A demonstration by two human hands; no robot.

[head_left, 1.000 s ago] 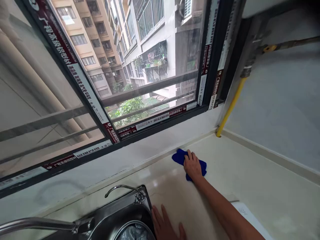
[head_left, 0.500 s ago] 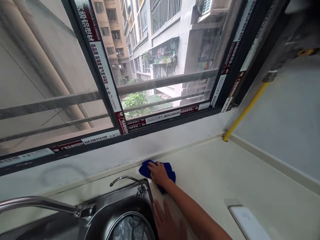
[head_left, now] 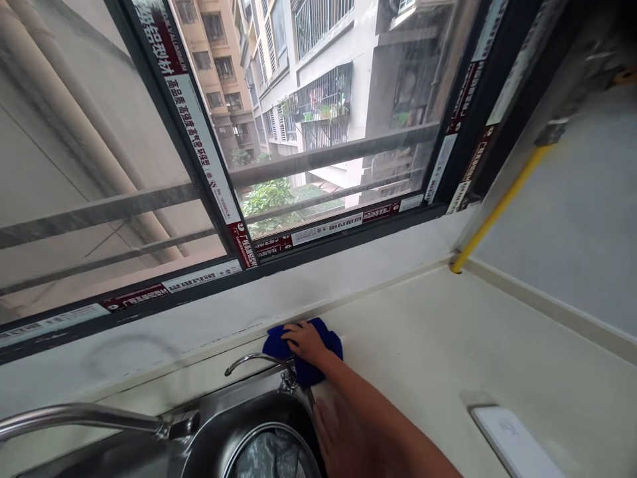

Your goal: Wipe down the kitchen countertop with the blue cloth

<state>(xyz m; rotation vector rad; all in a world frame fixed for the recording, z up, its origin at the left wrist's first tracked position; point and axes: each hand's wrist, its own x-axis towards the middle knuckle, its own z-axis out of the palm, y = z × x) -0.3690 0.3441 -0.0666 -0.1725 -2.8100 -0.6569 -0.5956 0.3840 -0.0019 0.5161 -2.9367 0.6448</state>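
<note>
My right hand (head_left: 304, 342) presses down on a blue cloth (head_left: 309, 375), with its fingers curled over the top. The cloth lies bunched on the pale counter behind the sink corner, close to the wall, and its near edge overlaps the base of the small curved faucet (head_left: 253, 356). Lower down, my left hand (head_left: 334, 425) rests along the right rim of the steel sink (head_left: 223, 405). Its fingers are stretched out but blurred, and my right forearm covers part of it.
A larger steel faucet (head_left: 84, 416) arches in from the left. Inside the basin sits a round metal-rimmed container (head_left: 271, 458). A white flat box (head_left: 512, 438) lies on the counter (head_left: 413, 338) at right. A yellow pipe (head_left: 502, 206) rises from the back corner beside the window.
My right hand has slid left with the blue cloth, which now reaches the small faucet's base. My left hand stays by the sink rim. The view has shifted slightly.
</note>
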